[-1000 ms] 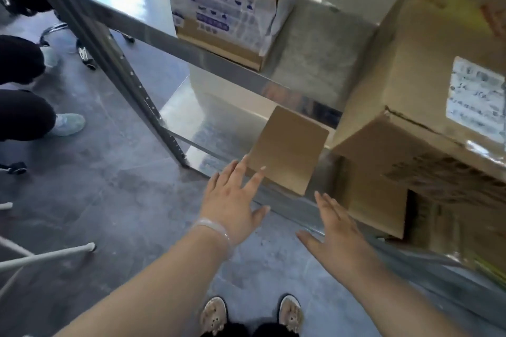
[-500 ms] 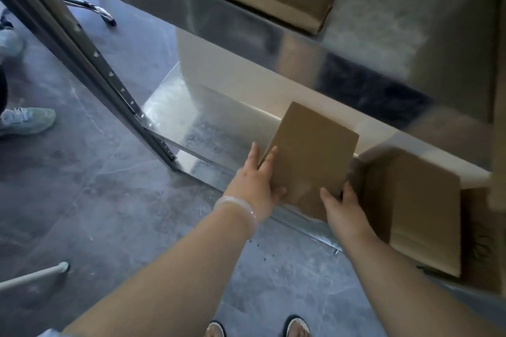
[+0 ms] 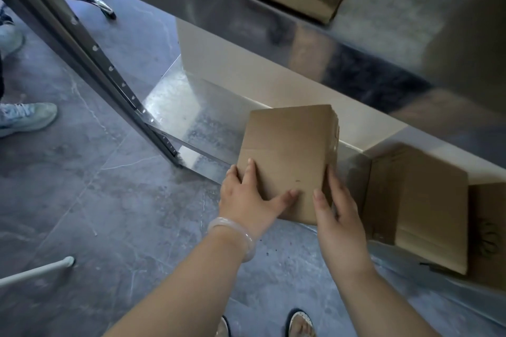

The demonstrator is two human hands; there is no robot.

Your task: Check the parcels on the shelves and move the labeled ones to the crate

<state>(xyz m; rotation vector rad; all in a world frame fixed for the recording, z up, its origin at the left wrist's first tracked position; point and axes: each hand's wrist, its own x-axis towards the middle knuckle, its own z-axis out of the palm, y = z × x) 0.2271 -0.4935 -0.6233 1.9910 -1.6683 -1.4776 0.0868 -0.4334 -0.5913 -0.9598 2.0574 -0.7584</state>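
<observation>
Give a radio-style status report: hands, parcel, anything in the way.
Left hand and right hand grip small cardboard box at lower shelf edge. No label on visible face. Larger cardboard box close on its right.

Plain brown cardboard parcel (image 3: 287, 161), mirror-bright silver steel shelf (image 3: 175, 107), dark grey floor tiles (image 3: 95, 200) with pale veins, milky white bangle (image 3: 235, 232), pale blue-grey sneaker (image 3: 24, 117), cream wall (image 3: 246, 71), white pole (image 3: 35, 271)
</observation>
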